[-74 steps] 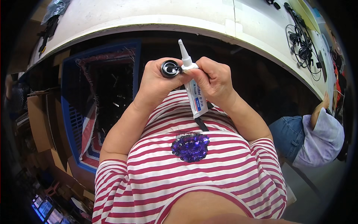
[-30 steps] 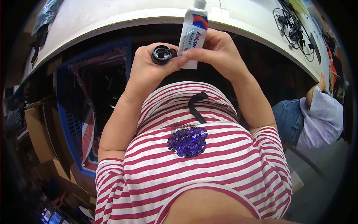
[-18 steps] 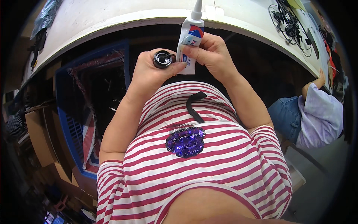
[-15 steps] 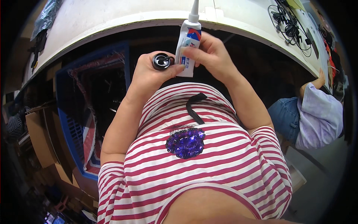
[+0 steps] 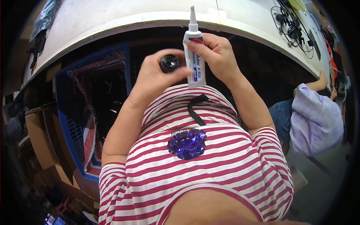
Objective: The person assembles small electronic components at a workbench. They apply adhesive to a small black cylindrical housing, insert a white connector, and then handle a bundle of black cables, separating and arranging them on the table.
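Observation:
In my right hand is a white glue tube with blue and red print, its thumb and fingers closed round the upper part. The tube stands almost upright, its tapered nozzle pointing at the table. My left hand is closed round a short black cylindrical object with a shiny round end; its exact kind I cannot make out. The left thumb is blurred and lies close against the tube's lower side. Both hands are held in front of my striped shirt, short of the table edge.
A white table curves across the far side, with a tangle of black cables at its right. Left of me stands a blue plastic crate beside cardboard boxes. At the right, a person in a pale purple top works at the table.
The glue tube has dropped slightly and turned, so more of its printed face shows. My left hand has moved right with the black object. The person at the right has leaned.

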`<control>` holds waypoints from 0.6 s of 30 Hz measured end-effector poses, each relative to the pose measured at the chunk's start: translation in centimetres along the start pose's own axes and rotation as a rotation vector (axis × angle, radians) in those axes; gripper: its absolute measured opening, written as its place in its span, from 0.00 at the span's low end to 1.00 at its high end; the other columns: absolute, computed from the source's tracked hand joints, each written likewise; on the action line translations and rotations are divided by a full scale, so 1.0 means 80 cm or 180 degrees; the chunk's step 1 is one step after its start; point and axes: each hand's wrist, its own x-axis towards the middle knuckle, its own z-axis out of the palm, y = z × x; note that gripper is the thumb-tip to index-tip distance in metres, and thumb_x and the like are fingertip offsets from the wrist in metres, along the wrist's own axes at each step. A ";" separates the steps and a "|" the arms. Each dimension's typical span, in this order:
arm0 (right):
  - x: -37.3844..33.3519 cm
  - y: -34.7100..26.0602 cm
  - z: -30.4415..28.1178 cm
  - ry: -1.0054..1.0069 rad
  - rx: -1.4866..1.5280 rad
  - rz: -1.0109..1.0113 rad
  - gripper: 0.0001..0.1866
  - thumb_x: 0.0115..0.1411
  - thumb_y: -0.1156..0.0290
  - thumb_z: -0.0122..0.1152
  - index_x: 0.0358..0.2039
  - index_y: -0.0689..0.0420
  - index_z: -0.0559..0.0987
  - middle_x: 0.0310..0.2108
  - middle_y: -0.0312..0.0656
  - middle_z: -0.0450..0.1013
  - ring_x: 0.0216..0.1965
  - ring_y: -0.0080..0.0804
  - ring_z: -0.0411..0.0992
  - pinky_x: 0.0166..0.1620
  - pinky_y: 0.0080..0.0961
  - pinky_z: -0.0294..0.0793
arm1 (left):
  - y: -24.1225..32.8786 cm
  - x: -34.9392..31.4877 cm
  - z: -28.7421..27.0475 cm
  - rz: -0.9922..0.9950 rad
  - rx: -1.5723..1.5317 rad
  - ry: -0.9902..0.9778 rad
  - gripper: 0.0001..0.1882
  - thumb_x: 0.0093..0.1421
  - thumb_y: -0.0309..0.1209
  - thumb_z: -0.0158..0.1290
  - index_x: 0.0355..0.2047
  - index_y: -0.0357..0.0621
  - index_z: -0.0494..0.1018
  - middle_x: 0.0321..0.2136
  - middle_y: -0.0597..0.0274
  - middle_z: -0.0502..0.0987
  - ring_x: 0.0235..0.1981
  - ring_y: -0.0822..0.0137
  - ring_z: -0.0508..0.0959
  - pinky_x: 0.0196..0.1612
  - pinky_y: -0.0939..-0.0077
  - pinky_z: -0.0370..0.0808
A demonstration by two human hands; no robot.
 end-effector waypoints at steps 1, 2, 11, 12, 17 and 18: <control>-0.003 -0.002 0.004 -0.0009 -0.0054 0.0004 0.12 0.56 0.65 0.55 0.27 0.61 0.76 0.18 0.36 0.70 0.21 0.17 0.67 0.24 0.18 0.65 | -0.004 0.005 -0.003 0.0134 -0.0215 0.0257 0.15 0.46 0.28 0.59 0.35 0.35 0.73 0.27 0.64 0.74 0.28 0.77 0.73 0.34 0.85 0.71; -0.005 -0.003 0.007 -0.0020 -0.0103 0.0010 0.12 0.56 0.64 0.54 0.28 0.61 0.76 0.18 0.37 0.70 0.21 0.18 0.67 0.24 0.18 0.65 | -0.003 0.010 -0.007 0.0325 -0.0325 0.0345 0.14 0.48 0.28 0.58 0.35 0.35 0.73 0.27 0.64 0.75 0.28 0.77 0.74 0.35 0.85 0.71; -0.011 0.009 0.018 -0.0038 -0.1046 -0.0435 0.18 0.59 0.58 0.48 0.19 0.59 0.68 0.13 0.45 0.66 0.15 0.39 0.67 0.18 0.27 0.64 | -0.008 0.016 -0.005 0.0121 -0.0631 0.0465 0.10 0.48 0.25 0.58 0.32 0.35 0.75 0.23 0.66 0.76 0.26 0.79 0.73 0.31 0.86 0.71; -0.010 0.009 0.018 -0.0074 -0.1105 -0.0490 0.18 0.59 0.58 0.48 0.19 0.58 0.69 0.13 0.45 0.66 0.16 0.39 0.67 0.18 0.27 0.64 | -0.010 0.016 -0.006 0.0059 -0.0618 0.0437 0.11 0.47 0.24 0.58 0.33 0.35 0.74 0.25 0.65 0.76 0.27 0.79 0.73 0.32 0.86 0.71; -0.009 0.005 0.021 0.0210 -0.1429 -0.0710 0.14 0.55 0.61 0.54 0.19 0.56 0.69 0.13 0.42 0.66 0.14 0.37 0.68 0.17 0.26 0.65 | -0.012 0.015 -0.010 -0.0003 -0.0551 0.0420 0.12 0.47 0.26 0.60 0.32 0.35 0.75 0.24 0.65 0.76 0.26 0.79 0.73 0.30 0.86 0.71; -0.009 0.009 0.022 0.0251 -0.1434 -0.0829 0.14 0.55 0.62 0.55 0.19 0.56 0.69 0.13 0.42 0.66 0.14 0.36 0.68 0.17 0.25 0.65 | -0.013 0.015 -0.008 0.0039 -0.0580 0.0435 0.11 0.47 0.27 0.60 0.31 0.35 0.75 0.23 0.66 0.76 0.24 0.80 0.73 0.28 0.86 0.71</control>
